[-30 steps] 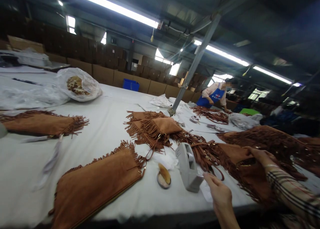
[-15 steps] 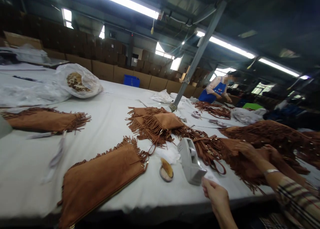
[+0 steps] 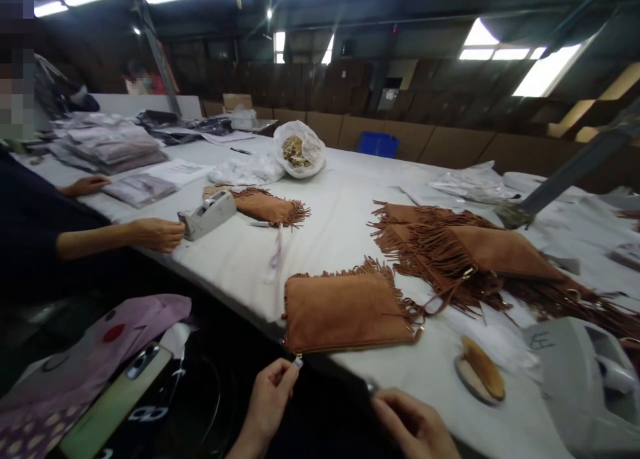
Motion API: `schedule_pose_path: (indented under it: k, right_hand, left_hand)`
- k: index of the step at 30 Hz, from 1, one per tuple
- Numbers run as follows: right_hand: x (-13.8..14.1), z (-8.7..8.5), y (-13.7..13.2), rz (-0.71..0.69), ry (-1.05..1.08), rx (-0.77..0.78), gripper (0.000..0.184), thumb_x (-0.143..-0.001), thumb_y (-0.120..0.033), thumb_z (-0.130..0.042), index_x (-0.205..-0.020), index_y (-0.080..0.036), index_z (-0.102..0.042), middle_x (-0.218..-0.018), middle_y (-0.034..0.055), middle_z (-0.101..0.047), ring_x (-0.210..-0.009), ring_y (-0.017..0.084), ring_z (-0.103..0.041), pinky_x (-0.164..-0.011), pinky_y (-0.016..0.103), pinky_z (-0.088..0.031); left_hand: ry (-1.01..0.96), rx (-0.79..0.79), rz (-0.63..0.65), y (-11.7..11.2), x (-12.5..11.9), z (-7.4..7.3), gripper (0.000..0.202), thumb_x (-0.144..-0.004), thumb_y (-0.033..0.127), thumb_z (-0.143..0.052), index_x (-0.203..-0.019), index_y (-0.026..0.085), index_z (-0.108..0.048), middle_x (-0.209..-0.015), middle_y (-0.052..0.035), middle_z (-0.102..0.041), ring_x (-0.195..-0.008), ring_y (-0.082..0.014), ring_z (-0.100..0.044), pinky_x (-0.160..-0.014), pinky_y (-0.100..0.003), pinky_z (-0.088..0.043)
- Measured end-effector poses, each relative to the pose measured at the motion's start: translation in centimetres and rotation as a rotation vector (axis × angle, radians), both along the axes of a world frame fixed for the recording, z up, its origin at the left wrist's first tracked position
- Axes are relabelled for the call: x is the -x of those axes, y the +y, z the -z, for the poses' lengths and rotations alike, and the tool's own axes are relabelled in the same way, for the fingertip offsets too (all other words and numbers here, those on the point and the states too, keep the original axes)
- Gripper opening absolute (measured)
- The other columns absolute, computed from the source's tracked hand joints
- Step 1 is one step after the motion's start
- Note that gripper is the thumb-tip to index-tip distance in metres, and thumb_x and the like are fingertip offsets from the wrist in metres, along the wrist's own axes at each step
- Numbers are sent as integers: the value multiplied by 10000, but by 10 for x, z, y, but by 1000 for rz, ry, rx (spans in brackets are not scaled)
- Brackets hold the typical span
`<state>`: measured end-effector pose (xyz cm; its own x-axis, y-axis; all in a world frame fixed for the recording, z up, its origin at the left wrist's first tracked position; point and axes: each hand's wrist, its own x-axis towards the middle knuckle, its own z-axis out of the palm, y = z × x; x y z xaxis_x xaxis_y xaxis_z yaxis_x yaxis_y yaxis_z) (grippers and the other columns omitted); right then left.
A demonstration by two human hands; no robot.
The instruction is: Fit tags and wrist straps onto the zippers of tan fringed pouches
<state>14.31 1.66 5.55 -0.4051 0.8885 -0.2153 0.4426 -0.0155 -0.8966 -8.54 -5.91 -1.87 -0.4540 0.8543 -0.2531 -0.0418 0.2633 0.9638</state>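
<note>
A brown suede pouch [image 3: 345, 312] with fringed edges lies near the table's front edge. At its lower left corner my left hand [image 3: 270, 395] pinches the small zipper pull [image 3: 298, 361], which looks pale at the fingertips. My right hand [image 3: 413, 419] is in front of the table edge, right of my left hand and below the pouch. Its thumb and fingers are pinched around a small shiny bit [image 3: 371, 386] that looks like clear tape. A grey tape dispenser [image 3: 570, 372] stands to the right. Between it and the pouch sits a round, shallow dish with a yellowish piece [image 3: 483, 372].
More fringed brown pouches [image 3: 505, 252] are piled at right. On the left, a co-worker's hand [image 3: 157, 235] touches another tape dispenser [image 3: 213, 213], near another pouch [image 3: 265, 207]. A plastic bag [image 3: 300, 149] stands farther back. A phone [image 3: 117, 395] lies lower left.
The view has swung left. My right hand has left the near tape dispenser and come beside the pouch. My left hand has come into view at the zipper pull.
</note>
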Motion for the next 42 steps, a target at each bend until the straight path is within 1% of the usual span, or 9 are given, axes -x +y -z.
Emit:
schedule_pose_path:
  k: [4, 9, 19, 24, 28, 31, 34, 37, 42]
  right_hand:
    - [71, -5, 2, -248, 126, 35, 373, -780, -502, -589, -683, -155, -685, -602, 10, -579, -582, 143, -484, -528, 221, -391]
    - [105, 7, 13, -337, 158, 68, 384, -778, -482, -597, -666, -126, -688, -594, -1, -549, -565, 119, -440, -490, 204, -348]
    - [121, 32, 22, -331, -39, 4, 309, -753, -309, -555, -494, -140, -554, -486, -32, -420, -511, 93, -353, -446, 209, -241]
    - [123, 37, 21, -287, -53, 27, 325, -733, -368, -552, -488, -162, -493, -495, -29, -419, -510, 98, -372, -455, 217, -259]
    - [126, 43, 20, -235, -105, 56, 316, -707, -373, -533, -473, -173, -461, -481, -33, -391, -500, 95, -354, -457, 223, -252]
    - [129, 46, 21, -199, -141, 60, 284, -683, -331, -518, -458, -180, -434, -478, -36, -372, -499, 94, -344, -464, 229, -248]
    - [130, 49, 21, -185, -154, 49, 262, -677, -309, -503, -459, -182, -431, -477, -36, -370, -497, 95, -341, -467, 234, -246]
    - [129, 52, 20, -178, -157, 30, 267, -681, -302, -493, -453, -185, -419, -472, -37, -362, -500, 95, -337, -468, 235, -245]
    - [124, 55, 22, -192, -71, 45, 317, -699, -365, -542, -460, -179, -449, -468, -40, -376, -495, 93, -337, -450, 226, -240]
  left_hand:
    - [57, -20, 16, -2, 0, -7, 477, -770, 627, -539, -657, 168, -601, -545, 44, -453, -544, -112, -415, -526, -224, -316]
    - [145, -35, 67, -5, 3, -8, 402, -840, 532, -502, -726, 175, -647, -673, 3, -588, -631, -140, -487, -595, -227, -364]
    - [195, -66, 153, -10, 9, -17, 344, -903, 449, -433, -791, 182, -618, -709, -5, -590, -640, -142, -499, -589, -226, -355]
    - [180, -59, 157, -10, 7, -18, 341, -911, 441, -421, -795, 184, -613, -736, -15, -615, -662, -148, -521, -602, -228, -367]
    - [246, -36, 87, -10, -1, -10, 310, -913, 436, -422, -813, 196, -590, -697, -3, -619, -620, -144, -550, -576, -225, -374]
    - [347, -24, -30, -11, -6, -2, 241, -911, 404, -443, -991, 212, -566, -647, 18, -627, -587, -156, -600, -566, -228, -400]
    - [489, -75, -51, -12, -7, 5, 302, -914, 346, -447, -1180, 251, -553, -855, -32, -719, -784, -191, -685, -687, -248, -473]
    - [577, -134, 7, -13, -6, 9, 327, -913, 313, -450, -1196, 289, -612, -1011, -62, -730, -926, -213, -686, -796, -262, -496]
    - [331, -108, -88, -9, -8, 7, 275, -867, 354, -555, -1083, 255, -694, -1050, -68, -735, -965, -225, -678, -857, -262, -500]
